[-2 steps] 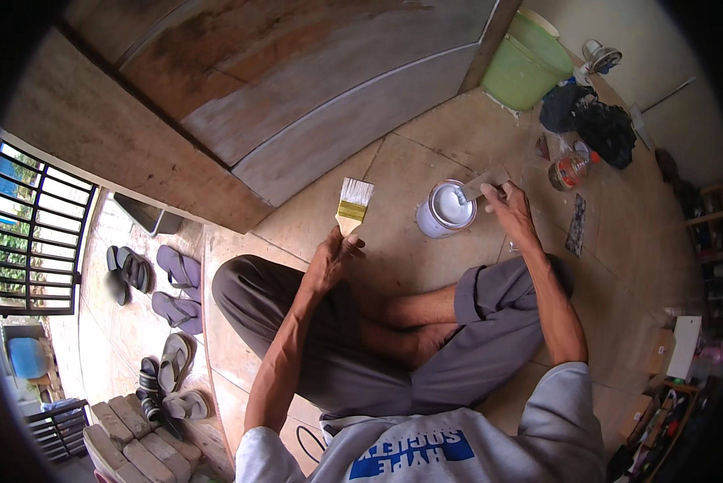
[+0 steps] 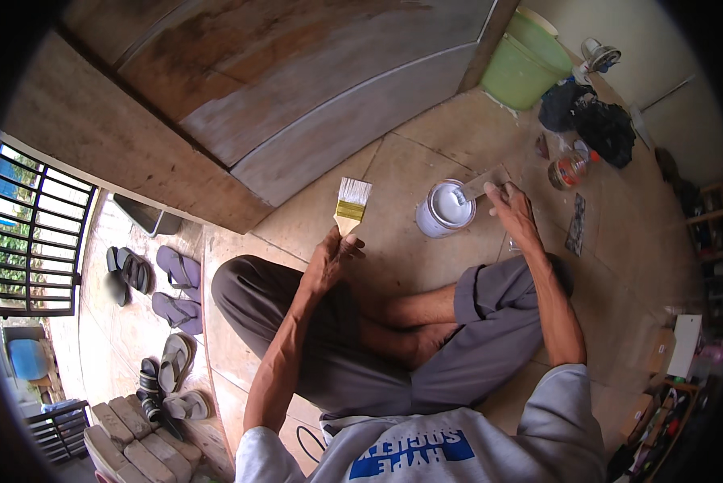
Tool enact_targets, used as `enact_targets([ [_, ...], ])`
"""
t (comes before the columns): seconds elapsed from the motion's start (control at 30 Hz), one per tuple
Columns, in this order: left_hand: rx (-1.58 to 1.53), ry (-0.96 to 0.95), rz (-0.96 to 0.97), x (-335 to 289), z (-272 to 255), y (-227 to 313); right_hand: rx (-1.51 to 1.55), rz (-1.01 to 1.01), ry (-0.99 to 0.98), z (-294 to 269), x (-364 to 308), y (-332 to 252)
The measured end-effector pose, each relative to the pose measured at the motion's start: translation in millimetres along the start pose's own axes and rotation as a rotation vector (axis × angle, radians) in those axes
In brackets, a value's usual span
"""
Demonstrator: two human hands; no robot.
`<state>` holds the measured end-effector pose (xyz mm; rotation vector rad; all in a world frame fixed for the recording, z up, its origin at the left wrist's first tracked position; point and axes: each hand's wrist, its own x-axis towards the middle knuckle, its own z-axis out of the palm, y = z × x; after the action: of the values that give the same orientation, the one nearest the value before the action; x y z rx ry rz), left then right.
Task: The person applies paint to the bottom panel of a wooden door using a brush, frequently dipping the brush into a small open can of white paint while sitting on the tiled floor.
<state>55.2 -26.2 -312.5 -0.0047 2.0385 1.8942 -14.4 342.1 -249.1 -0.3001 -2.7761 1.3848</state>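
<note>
My left hand [image 2: 333, 256] is closed round the wooden handle of a flat paintbrush [image 2: 352, 201]. Its pale bristles point away from me, above a yellow band. My right hand [image 2: 512, 211] grips a flat stirring stick [image 2: 484, 183], whose paint-coated end is over the mouth of an open paint can [image 2: 435, 223]. Whitish paint [image 2: 451, 204] shows inside the can, which stands upright on the tiled floor beyond my crossed legs. Whether the stick's tip dips into the paint, I cannot tell.
A wooden panel door [image 2: 313, 133], partly coated greyish white, rises ahead. At the far right are a green bucket [image 2: 526, 64], black plastic bags [image 2: 599, 125] and a plastic bottle [image 2: 569, 171]. Sandals [image 2: 180, 270] and stacked bricks [image 2: 140, 443] lie at left, shelves [image 2: 703, 233] at right.
My right hand and the stirring stick have shifted very slightly to the right. The left hand and paintbrush look almost unmoved.
</note>
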Motion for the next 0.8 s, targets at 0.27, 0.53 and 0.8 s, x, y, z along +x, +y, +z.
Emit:
enact_targets([
  [0.27,-0.724,-0.08,0.006,-41,73,32,0.164,-0.088,-0.294,12,-146,-17],
  [0.53,-1.319,-0.419,-0.387,-74,165,75,0.071,-0.542,0.182,46,-205,-44],
  [0.8,-1.154,-0.483,-0.206,-64,188,63,0.202,-0.434,0.289,25,-194,-45],
])
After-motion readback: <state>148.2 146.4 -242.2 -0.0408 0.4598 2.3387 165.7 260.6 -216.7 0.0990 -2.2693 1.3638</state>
